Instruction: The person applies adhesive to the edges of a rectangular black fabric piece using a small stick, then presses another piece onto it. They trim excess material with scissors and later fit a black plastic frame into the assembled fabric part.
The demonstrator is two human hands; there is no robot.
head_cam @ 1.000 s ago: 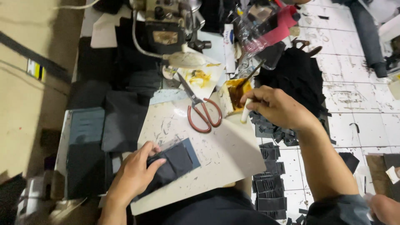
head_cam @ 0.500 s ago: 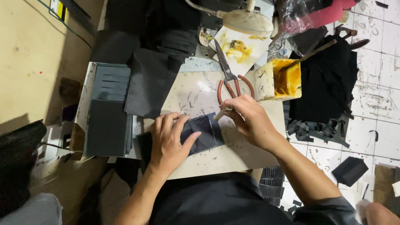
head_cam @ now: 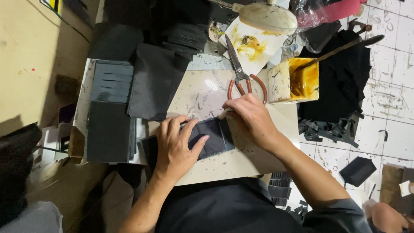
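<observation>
My left hand [head_cam: 177,143] lies flat with spread fingers on a dark blue-grey leather piece [head_cam: 212,139], pinning it to the pale work board [head_cam: 202,92]. My right hand [head_cam: 249,117] is closed around a small light-coloured applicator stick [head_cam: 224,113], its tip touching the upper right edge of the piece. A square yellow glue tin [head_cam: 296,80] with a brush handle [head_cam: 340,47] leaning in it stands just beyond my right hand. Red-handled scissors [head_cam: 239,75] rest on the board between the tin and the piece.
Stacks of dark cut panels [head_cam: 110,112] and a black sheet [head_cam: 151,82] lie on the left of the board. A glue-stained paper [head_cam: 250,45] sits at the back. Black scraps [head_cam: 327,129] and small dark pieces [head_cam: 357,171] lie on the tiled floor at right.
My right hand came back from the glue tin to the leather piece with the stick. My left hand stayed pressed on the piece. The view shifted left and closer.
</observation>
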